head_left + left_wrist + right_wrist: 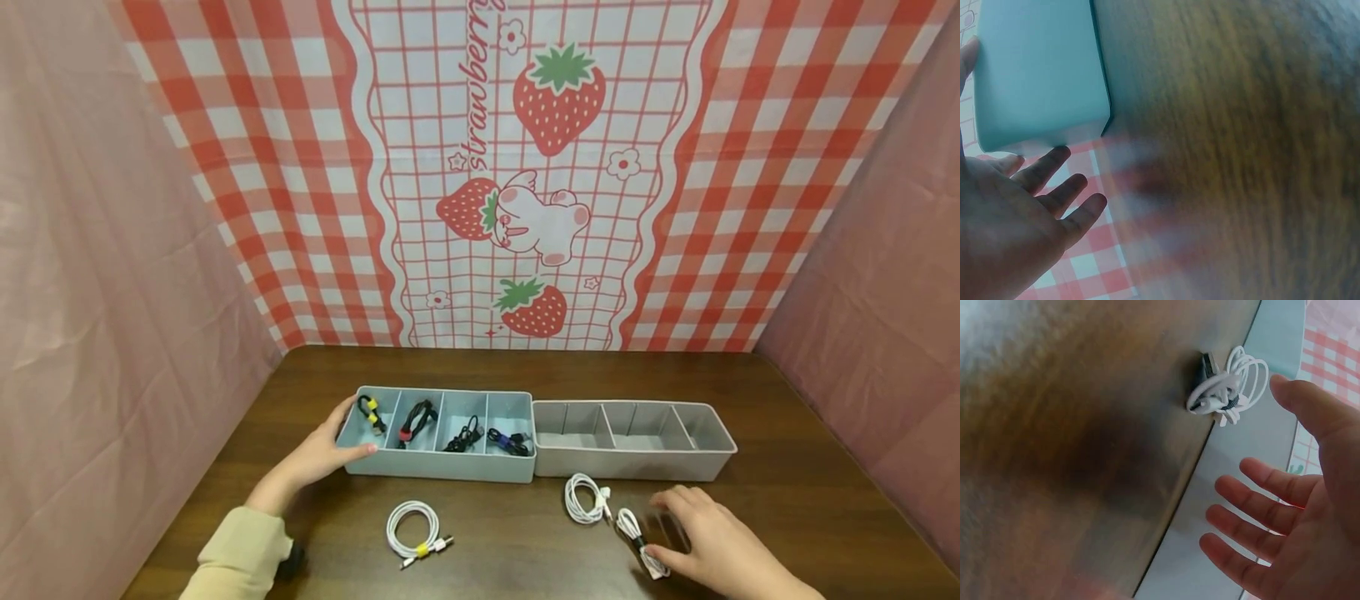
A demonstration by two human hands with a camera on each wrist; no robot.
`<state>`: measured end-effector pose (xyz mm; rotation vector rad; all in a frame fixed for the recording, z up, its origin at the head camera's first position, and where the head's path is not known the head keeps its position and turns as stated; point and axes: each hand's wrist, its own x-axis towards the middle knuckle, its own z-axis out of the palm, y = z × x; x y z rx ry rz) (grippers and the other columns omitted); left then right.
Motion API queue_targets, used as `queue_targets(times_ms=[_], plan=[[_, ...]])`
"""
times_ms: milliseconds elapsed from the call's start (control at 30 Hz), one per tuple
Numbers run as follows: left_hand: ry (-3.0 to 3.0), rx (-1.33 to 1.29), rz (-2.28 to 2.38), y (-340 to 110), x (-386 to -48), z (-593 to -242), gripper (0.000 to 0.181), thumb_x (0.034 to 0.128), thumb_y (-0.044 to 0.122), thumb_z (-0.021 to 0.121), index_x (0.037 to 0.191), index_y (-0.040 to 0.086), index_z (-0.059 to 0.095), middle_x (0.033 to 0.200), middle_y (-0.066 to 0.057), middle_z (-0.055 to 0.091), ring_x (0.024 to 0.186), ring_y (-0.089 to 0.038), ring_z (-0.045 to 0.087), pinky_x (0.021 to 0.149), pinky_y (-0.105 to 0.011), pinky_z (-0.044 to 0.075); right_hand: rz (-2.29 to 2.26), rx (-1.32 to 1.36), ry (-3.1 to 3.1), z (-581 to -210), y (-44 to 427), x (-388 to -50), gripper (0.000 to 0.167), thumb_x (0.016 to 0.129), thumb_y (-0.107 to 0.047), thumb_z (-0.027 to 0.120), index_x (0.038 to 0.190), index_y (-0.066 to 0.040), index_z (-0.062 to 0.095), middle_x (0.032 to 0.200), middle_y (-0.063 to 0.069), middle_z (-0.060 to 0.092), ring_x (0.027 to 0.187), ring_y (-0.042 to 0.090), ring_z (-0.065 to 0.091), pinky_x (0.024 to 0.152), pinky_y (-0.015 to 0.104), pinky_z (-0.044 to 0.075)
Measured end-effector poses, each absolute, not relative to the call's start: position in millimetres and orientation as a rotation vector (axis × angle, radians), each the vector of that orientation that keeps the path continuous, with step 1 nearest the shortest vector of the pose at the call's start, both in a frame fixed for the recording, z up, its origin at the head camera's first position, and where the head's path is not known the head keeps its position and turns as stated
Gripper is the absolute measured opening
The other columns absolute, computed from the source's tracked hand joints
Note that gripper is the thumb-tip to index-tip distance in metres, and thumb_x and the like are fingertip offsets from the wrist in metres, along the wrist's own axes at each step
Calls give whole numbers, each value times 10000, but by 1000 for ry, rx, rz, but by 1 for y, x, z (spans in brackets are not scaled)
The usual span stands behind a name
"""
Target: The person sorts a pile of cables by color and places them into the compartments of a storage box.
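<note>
My left hand [318, 454] is at the left end of a light blue divided box [442, 467], its thumb by the front rim. In the left wrist view its fingers [1054, 165] are spread at the box's end wall. The box holds a black cable with yellow bands [371, 414], one with a red band [415, 423], a plain black one [465, 435] and one with a blue tie [510, 442]. My right hand [712, 537] hovers with parted fingers beside a white cable bundle with a black tie [641, 543]. In the right wrist view nothing lies between its fingers.
A grey divided box [630, 463] stands against the blue box's right end. In front of it lies a coiled white cable [585, 500]; another white coil with a yellow tie [412, 529] lies further left. A checked strawberry cloth [540, 208] hangs behind the wooden table [510, 562].
</note>
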<state>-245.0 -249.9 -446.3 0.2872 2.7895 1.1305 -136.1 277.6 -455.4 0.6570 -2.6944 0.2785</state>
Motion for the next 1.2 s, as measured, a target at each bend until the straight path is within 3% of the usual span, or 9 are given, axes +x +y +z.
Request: queue_targets(times_ms=[200, 467, 667, 1200], plan=[[2782, 290, 1130, -250, -244, -447, 970, 811, 439, 703, 1509, 109, 116, 1515, -282, 184, 1342, -489, 264, 1009, -634, 293, 316, 774, -2740, -466, 280, -134, 460, 684, -609, 726, 929, -234, 624, 889, -177, 542, 809, 27, 516, 627, 308, 475], [2779, 274, 1124, -250, -245, -447, 968, 813, 444, 699, 1511, 119, 113, 1518, -277, 182, 1346, -488, 258, 1010, -636, 290, 309, 849, -2673, -474, 280, -135, 454, 644, -621, 748, 855, -240, 618, 848, -182, 487, 769, 16, 489, 577, 279, 454], [2770, 272, 1127, -251, -245, -447, 970, 815, 441, 698, 1512, 117, 107, 1522, -276, 171, 1352, -485, 246, 1014, -638, 282, 283, 874, -2680, -475, 281, -136, 427, 608, -553, 797, 834, -253, 594, 848, -177, 463, 760, 6, 460, 556, 265, 427], [2776, 302, 1125, -249, -245, -445, 971, 817, 431, 699, 1508, 91, 108, 1518, -283, 173, 1356, -487, 232, 1016, -639, 277, 312, 863, -2784, -472, 284, -139, 314, 661, -343, 824, 761, -289, 531, 850, -168, 455, 752, -11, 432, 531, 249, 401]])
